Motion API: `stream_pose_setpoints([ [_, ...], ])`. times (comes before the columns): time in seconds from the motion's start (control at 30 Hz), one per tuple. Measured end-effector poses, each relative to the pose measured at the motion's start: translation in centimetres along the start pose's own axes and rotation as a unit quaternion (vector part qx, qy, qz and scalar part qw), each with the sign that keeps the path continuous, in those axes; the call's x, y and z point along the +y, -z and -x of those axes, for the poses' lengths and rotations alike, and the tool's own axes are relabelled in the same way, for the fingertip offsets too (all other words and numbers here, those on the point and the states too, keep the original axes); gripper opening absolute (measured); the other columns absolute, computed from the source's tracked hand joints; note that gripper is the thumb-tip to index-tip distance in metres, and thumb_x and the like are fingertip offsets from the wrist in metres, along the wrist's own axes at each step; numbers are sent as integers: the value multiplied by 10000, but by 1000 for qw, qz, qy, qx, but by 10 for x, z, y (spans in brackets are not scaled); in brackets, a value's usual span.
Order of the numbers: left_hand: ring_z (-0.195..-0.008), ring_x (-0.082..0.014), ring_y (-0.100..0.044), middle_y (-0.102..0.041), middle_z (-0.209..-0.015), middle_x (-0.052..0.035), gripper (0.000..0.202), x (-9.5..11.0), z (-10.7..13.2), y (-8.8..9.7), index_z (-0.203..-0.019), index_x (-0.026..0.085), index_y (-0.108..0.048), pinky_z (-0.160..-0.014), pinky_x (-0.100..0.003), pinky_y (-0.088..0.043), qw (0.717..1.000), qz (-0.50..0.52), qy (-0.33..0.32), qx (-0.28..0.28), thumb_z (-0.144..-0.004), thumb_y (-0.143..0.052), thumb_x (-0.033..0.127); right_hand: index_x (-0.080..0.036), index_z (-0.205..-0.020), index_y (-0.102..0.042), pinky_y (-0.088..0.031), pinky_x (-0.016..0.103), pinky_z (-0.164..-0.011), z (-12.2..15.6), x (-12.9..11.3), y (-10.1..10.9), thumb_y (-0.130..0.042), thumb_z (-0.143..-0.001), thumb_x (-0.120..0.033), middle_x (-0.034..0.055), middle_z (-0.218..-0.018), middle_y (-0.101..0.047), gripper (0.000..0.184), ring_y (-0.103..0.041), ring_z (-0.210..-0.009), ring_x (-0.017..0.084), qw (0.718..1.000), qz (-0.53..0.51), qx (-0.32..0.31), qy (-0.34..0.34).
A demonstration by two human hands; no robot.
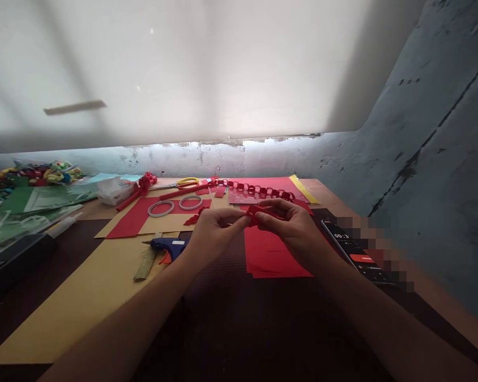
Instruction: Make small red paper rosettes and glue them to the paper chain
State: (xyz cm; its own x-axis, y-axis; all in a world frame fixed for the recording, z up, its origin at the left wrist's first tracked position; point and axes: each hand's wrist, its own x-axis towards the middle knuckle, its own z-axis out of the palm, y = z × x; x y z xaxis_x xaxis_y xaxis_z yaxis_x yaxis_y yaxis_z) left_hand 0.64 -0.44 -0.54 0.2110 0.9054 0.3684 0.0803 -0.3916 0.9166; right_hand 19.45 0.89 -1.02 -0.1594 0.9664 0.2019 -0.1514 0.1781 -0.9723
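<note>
So, left hand: I see its thumb and fingers pinching one side of a small red paper piece.
Right hand: pinching the same piece from the opposite side, fingers bent, thumb extended towards the other hand.
Red paper piece: between the two sets of fingertips, above the table — too small in my view for me to make out its folds.
Red sheets: flat on the dark tabletop, partly covered by the right hand and wrist from where I look.
Paper chain: linked red loops stretched out beyond the hands, one end near the right hand.
Glue gun: blue with an orange trigger, just beside the left forearm, nozzle pointing left.
Pale rings: two, lying side by side on paper past the glue gun.
Scissors: yellow-handled, farther back than the rings.
Phone: to the right of the right forearm — I see its screen lit with a timer.
</note>
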Motion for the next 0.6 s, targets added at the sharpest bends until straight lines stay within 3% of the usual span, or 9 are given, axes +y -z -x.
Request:
stream_pose_setpoints([
  [0.2,-734,-202,-727,-790,-847,-70,290,-4,2,1,-941,189,-777,-538,-232,-525,996,20,70,44,-791,-774,437,-213,-1032,-704,-576,364,-844,3,-4,-2,-848,-738,-375,59,-970,-771,366,-726,-898,208,998,54,-1,26],
  [0.6,-675,-175,-707,-773,-792,-65,253,-4,2,1,-892,165,-760,-542,-228,-541,996,0,45,81,-825,-743,408,-213,-1040,-697,-590,368,-845,6,-4,-7,-843,-746,-361,58,-975,-780,360,-749,-889,211,998,56,-17,39],
])
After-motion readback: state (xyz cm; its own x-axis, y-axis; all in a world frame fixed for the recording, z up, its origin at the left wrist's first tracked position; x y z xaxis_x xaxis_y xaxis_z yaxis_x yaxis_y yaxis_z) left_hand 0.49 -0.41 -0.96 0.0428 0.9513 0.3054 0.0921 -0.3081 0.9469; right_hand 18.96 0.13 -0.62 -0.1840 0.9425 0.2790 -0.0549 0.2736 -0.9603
